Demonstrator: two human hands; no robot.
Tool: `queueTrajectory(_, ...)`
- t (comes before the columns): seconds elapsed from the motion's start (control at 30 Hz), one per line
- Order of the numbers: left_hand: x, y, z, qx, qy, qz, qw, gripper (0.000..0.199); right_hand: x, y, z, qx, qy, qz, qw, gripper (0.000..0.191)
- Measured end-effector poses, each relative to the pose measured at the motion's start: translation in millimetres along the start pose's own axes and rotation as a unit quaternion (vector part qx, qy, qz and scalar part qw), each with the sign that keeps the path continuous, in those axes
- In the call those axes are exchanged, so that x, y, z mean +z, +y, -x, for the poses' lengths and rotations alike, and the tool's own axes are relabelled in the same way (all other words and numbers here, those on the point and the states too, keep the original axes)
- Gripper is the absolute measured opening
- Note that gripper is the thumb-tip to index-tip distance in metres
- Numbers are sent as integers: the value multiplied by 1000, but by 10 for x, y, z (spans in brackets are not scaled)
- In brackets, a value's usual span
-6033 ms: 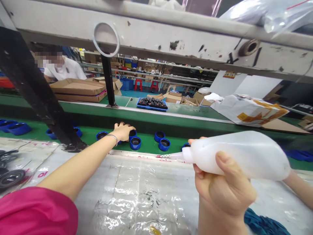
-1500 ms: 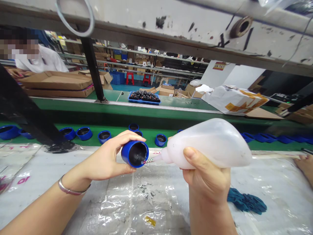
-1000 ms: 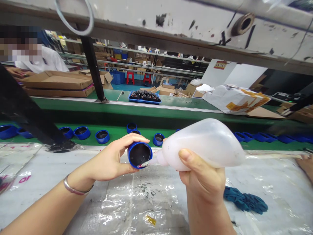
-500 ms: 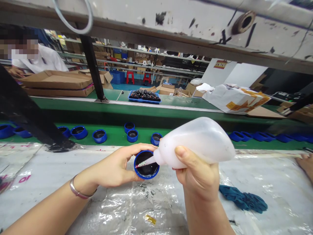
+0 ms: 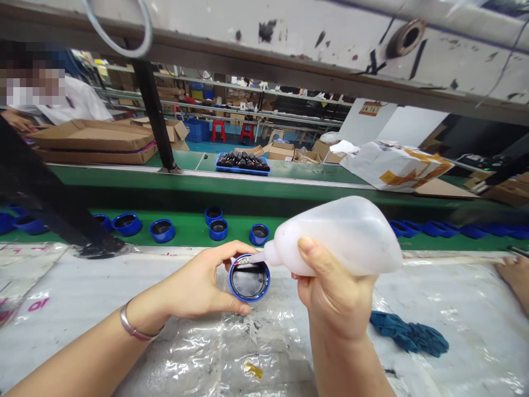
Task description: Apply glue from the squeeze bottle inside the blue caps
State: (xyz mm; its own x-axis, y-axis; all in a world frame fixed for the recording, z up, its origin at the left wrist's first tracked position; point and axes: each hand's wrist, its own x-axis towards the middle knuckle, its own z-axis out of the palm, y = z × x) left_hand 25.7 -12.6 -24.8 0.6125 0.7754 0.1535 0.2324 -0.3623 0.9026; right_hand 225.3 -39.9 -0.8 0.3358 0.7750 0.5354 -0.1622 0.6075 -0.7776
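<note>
My left hand (image 5: 206, 284) grips a round blue cup (image 5: 249, 286) with a black inside, its opening facing me above the plastic-covered table. In my right hand (image 5: 334, 286) is a translucent white squeeze bottle (image 5: 343, 234), tilted with its narrow nozzle pointing left. The nozzle tip lies inside the cup near the upper rim. Fingers and thumb of my left hand wrap the cup's left side. Just beyond the cup, another blue cup (image 5: 259, 235) stands on the green belt.
More blue cups (image 5: 162, 230) line the green belt (image 5: 190, 234). A teal cloth (image 5: 409, 333) lies on the table at right. A dark post (image 5: 53, 193) rises at left. Another person's hand (image 5: 514, 278) is at the right edge; a person in white sits behind cardboard trays (image 5: 95, 135).
The nozzle tip has moved from the cup's lower left to its upper inner rim. The belt's cups have shifted slightly left. Both hands still hold their things.
</note>
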Motion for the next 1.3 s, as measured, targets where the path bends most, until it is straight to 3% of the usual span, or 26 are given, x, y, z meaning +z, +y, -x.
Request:
queueTrajectory(0.27, 27, 73, 8, -42, 32, 3, 999, 59, 23, 29, 58, -31, 57, 46, 997, 23)
queueTrajectory(0.77, 15, 93, -8, -70, 34, 20, 997, 62, 8, 58, 36, -70, 82, 51, 993, 23)
queueTrajectory(1.1, 19, 71, -8, -68, 26, 49, 996, 61, 47, 59, 64, -65, 16, 34, 997, 13)
queueTrajectory(1.3, 10, 76, -1, -67, 28, 51, 996, 61, 45, 72, 58, -65, 54, 39, 996, 15)
